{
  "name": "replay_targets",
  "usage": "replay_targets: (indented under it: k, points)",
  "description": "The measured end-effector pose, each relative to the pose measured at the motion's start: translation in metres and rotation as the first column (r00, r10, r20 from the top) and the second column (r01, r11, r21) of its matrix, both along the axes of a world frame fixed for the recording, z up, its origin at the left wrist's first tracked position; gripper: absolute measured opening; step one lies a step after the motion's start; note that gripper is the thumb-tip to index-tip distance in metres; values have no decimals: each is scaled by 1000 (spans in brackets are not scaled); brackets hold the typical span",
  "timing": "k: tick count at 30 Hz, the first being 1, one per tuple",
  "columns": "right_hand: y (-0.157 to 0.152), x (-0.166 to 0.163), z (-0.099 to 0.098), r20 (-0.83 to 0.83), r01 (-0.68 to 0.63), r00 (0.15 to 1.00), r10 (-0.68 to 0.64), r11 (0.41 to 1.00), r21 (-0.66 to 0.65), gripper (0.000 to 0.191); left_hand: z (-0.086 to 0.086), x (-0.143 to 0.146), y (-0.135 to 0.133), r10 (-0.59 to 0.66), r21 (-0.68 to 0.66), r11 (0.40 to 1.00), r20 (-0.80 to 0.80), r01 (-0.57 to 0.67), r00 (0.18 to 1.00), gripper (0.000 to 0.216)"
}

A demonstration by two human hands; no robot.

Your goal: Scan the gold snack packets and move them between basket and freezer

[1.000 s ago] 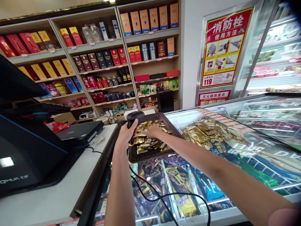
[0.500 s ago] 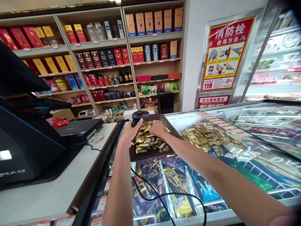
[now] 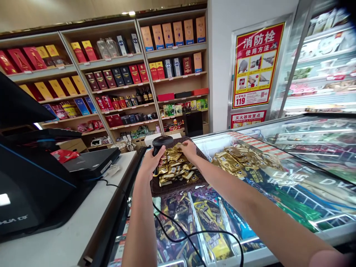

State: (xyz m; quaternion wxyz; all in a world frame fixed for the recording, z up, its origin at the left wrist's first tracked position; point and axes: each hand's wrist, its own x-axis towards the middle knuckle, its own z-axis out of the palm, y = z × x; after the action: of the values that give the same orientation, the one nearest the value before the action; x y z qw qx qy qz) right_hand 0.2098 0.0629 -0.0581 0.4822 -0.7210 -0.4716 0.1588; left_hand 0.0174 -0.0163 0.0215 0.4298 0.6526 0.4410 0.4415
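Observation:
My left hand (image 3: 151, 161) is wrapped round the handle of a black barcode scanner (image 3: 162, 140), held upright at the left side of a brown woven basket (image 3: 178, 192). Several gold foil packets (image 3: 175, 167) lie heaped in the basket. At the heap's far right, my right hand (image 3: 189, 149) pinches one gold packet (image 3: 181, 145) by its edge. A black cable (image 3: 178, 218) trails below the basket over the freezer glass. To the right of the basket, more gold packets (image 3: 241, 157) lie in a loose pile on the glass.
A glass-topped freezer (image 3: 200, 237) with bagged goods inside lies under the basket. On the left stand a white counter (image 3: 83, 207) and a black checkout terminal (image 3: 33, 185). Shelves of boxes (image 3: 119, 78) line the back wall, beside a red fire-hydrant sign (image 3: 257, 66).
My right hand has drawn up a little from the heap, with a gold packet now showing at its fingertips. The left hand still grips the scanner. The camera view has shifted slightly.

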Motion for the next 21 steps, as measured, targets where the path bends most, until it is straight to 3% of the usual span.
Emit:
replay_targets:
  k: [3,6,10,15,21]
  points:
    - [-9,30,9,-263,93,964,-33,971,220,33,3,2,-5,-37,-25,999,-11,37,999,52]
    - [-26,66,9,-464,175,886,-6,930,323,39,3,6,-8,-107,-41,994,-65,104,992,51]
    - [-53,103,-3,-461,147,885,69,897,417,41,2,13,-12,-234,-38,972,-157,231,960,50]
    - [-69,117,-16,-292,-7,951,104,949,316,41,6,17,-21,-408,-152,912,-274,380,871,47]
    - [-79,113,-5,-412,-193,863,293,944,266,34,-1,21,-16,-429,-138,903,-319,407,845,42]
